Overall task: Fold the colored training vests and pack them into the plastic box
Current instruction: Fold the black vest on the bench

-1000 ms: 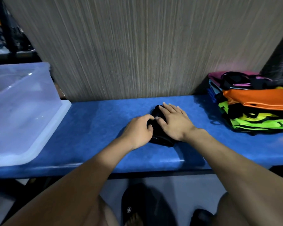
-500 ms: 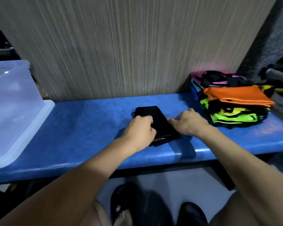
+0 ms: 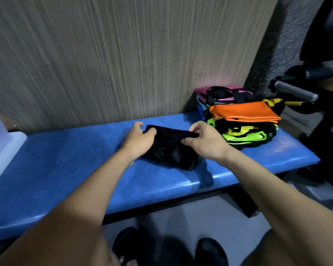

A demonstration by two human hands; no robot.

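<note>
A person's left hand [image 3: 140, 140] and right hand [image 3: 204, 140] each pinch the raised far edge of a folded black training vest [image 3: 169, 152] on a blue padded table [image 3: 65, 162], fingers curled tight on the cloth at either end. The near part of the vest rests on the table. The thin mesh sags between the two grips and looks light, soft and limp; it will likely slump out of its fold unless held by both corners or supported from beneath. To the right, just beside the right hand, waits a stack of vests [image 3: 244, 120] in orange, neon yellow-green and pink. The clear plastic box [image 3: 2, 148] shows only at the left frame edge, well apart. A grained wood panel [image 3: 123, 54] backs the table; grey floor and dark sandals [image 3: 135, 244] show below.
</note>
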